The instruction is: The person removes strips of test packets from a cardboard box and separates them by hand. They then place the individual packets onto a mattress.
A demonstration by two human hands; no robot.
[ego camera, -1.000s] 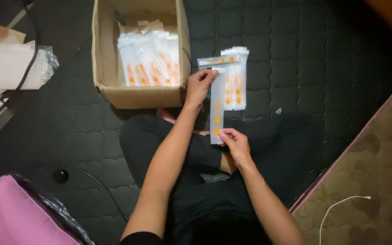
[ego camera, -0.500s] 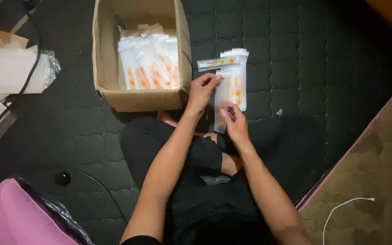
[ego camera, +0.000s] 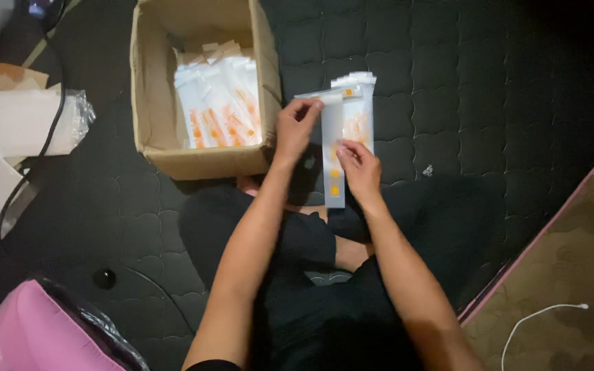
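While both hands (ego camera: 328, 148) grip it, clear orange-marked packet (ego camera: 334, 161) hangs upright.

Cardboard box (ego camera: 204, 154) leftward (mat (ego camera: 489, 103) rightward)

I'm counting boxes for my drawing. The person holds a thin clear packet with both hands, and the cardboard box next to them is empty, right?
Not quite. The head view shows the cardboard box holds many white and orange packets. The left hand and right hand do hold the thin clear packet.
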